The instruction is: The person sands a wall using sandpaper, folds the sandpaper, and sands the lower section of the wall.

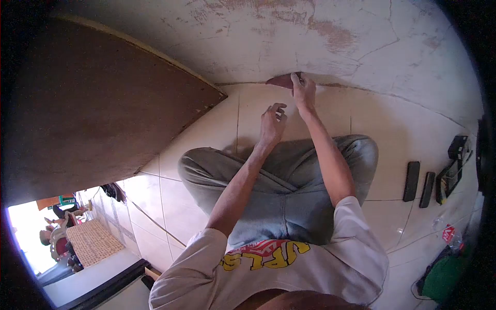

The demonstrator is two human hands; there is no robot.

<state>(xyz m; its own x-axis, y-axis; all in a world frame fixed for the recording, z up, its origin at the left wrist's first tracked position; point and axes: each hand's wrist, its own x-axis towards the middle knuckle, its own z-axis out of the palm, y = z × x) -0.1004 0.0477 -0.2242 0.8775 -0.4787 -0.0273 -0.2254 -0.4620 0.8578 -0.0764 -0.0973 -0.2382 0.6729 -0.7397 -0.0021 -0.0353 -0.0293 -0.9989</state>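
Note:
A dark red sheet (281, 80), like sandpaper, lies against the foot of the worn white wall (330, 31), where it meets the tiled floor. My right hand (305, 90) grips the sheet at its right end, the thumb on the near side. My left hand (273, 121) hangs over the tiles in front of my crossed legs, below and left of the sheet. Its fingers are loosely curled and apart, with nothing in them.
A large brown panel (98, 108) stands at the left. On the right-hand tiles lie two dark slim objects (411, 181), a black open case (449, 181) and a green item (447, 276). Several people (57, 237) appear far off at lower left, beyond a cable (155, 222).

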